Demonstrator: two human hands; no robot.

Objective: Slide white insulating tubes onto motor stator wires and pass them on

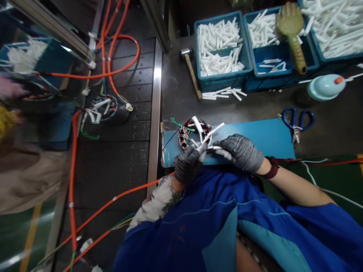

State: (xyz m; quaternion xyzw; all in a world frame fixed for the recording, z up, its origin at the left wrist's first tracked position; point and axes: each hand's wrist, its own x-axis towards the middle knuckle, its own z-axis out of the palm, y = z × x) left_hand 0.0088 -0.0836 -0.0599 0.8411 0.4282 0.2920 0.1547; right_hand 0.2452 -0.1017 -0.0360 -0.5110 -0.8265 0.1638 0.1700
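Observation:
A motor stator [183,140] with red and black windings sits on a blue mat [255,132] right in front of me. White insulating sleeves [197,124] stick up from its wires, and a green tie [178,122] juts out at its upper left. My left hand [189,161], in a grey glove, is closed on a white sleeve at the stator's near edge. Close beside it, my right hand [239,152], also gloved, pinches a thin white sleeve with a wire. The fingertips of both hands partly cover the stator's near side.
Blue bins [224,77] of white sleeves line the back, a yellowish scoop [292,34] on one. A hammer [193,75], blue-handled scissors [297,122] and a light-blue-topped bottle [326,87] lie around. On the left conveyor [127,158] are another stator [109,109] and orange cables; a person works beyond.

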